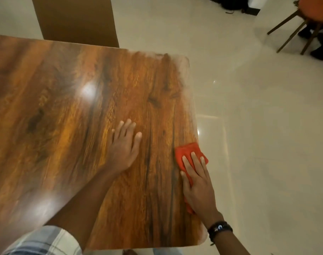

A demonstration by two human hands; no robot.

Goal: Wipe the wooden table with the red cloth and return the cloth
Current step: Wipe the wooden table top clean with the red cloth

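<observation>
The right hand (195,183) lies flat, fingers straight, pressing the red cloth (189,153) onto the wooden counter (74,111) near its right edge — a dark watch (219,229) on that wrist. The left hand (123,146) rests spread and empty on the wood just beside it. A brown chair back (76,19) stands beyond the counter's far edge.

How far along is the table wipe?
Done: the red cloth is out and on the wooden table. In hand: the right hand presses it flat by the table's right edge; the left hand rests flat on the wood. Left: can't tell how much top remains; returning the cloth.
</observation>
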